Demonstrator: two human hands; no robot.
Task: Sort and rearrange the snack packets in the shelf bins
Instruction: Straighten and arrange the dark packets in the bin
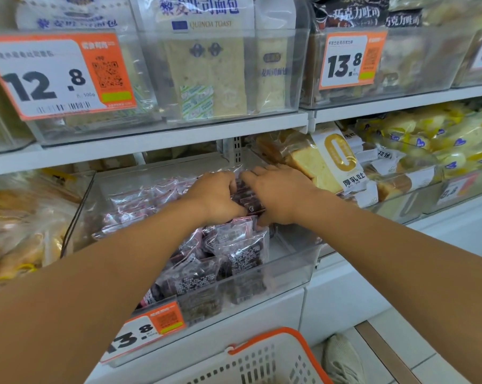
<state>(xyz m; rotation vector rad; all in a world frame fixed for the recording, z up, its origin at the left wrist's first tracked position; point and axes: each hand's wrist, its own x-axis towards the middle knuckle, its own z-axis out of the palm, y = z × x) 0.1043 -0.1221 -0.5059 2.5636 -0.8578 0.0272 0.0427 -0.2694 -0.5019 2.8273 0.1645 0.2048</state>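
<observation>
A clear plastic bin (289, 275) on the middle shelf holds several dark purple snack packets (234, 253). Both my hands reach into its back half. My left hand (214, 196) and my right hand (278, 195) grip the two sides of a stack of dark packets (248, 202) between them, fingers curled over its far edge. More of the same packets (140, 200) lie flat at the bin's back left. The underside of the held stack is hidden.
Toast loaves (317, 164) fill the bin to the right, yellow-wrapped buns (441, 142) beyond. Quinoa toast bags (206, 67) stand in the upper bin. Bread bags (12, 231) lie at left. A white basket with an orange rim (262, 361) sits below. A price tag (145, 331) hangs on the bin front.
</observation>
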